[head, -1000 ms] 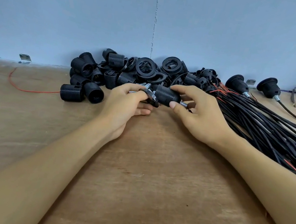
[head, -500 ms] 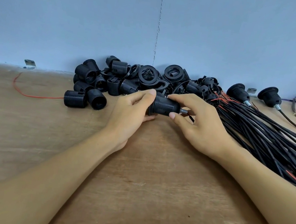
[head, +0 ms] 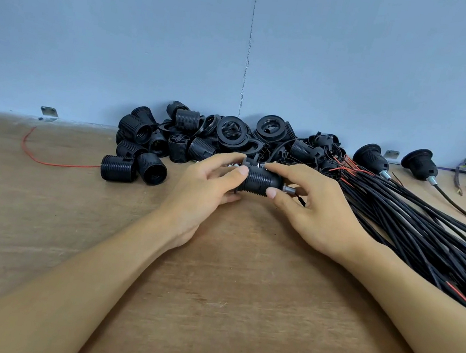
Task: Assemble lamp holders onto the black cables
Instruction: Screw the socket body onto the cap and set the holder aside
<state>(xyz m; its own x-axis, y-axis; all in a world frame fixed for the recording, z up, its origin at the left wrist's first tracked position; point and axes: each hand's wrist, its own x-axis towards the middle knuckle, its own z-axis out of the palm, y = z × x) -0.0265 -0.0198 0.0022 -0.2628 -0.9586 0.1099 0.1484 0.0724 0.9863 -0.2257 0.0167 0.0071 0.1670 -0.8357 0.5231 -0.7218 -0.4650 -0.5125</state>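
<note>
I have both hands on 1 lamp holder (head: 261,180), held just above the table (head: 210,292). My left hand (head: 210,185) grips its collar end and my right hand (head: 310,210) pinches the threaded barrel. I judge we're early in the job: 2 finished holders (head: 372,159) lie far right, while a thick cable bundle (head: 426,231) and the pile of loose shells (head: 201,139) crowding my hands are still to do. A red wire (head: 50,162) lies well left, out of the way.

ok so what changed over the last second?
The left hand has brought its metal-tipped part up against the left end of the lamp holder, and its thumb now lies on the holder's body. The right hand still grips the other end. Parts pile and cable bundle unmoved.
</note>
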